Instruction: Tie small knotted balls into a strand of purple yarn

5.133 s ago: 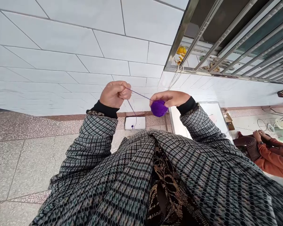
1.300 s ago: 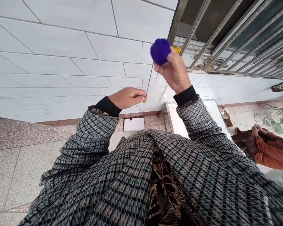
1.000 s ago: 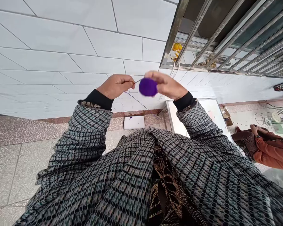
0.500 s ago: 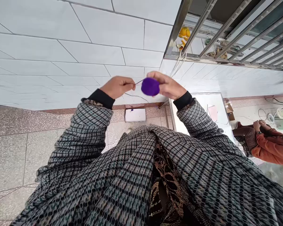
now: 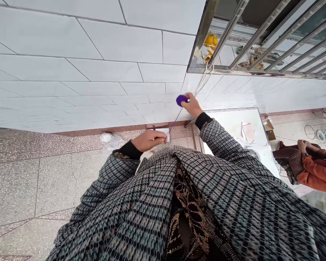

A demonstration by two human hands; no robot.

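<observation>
My right hand [image 5: 191, 106] is stretched out ahead, fingers closed round a small purple ball of yarn [image 5: 181, 100]. A thin purple strand [image 5: 175, 119] runs from the ball down and left to my left hand [image 5: 150, 139]. That hand is held low, close to my chest, and pinches the strand between thumb and fingers. Both arms are in checked sleeves with black cuffs.
A white tiled wall [image 5: 97, 72] stands ahead, above a speckled stone floor [image 5: 29, 174]. A small white pad [image 5: 163, 131] lies at the wall's foot, a crumpled white bag [image 5: 107, 137] to its left. A metal window grille [image 5: 260, 40] is upper right. Another person [image 5: 306, 166] sits at the right.
My hands were close together at chest height. My right hand has since reached forward with the ball and my left has dropped towards my chest, drawing the strand out longer.
</observation>
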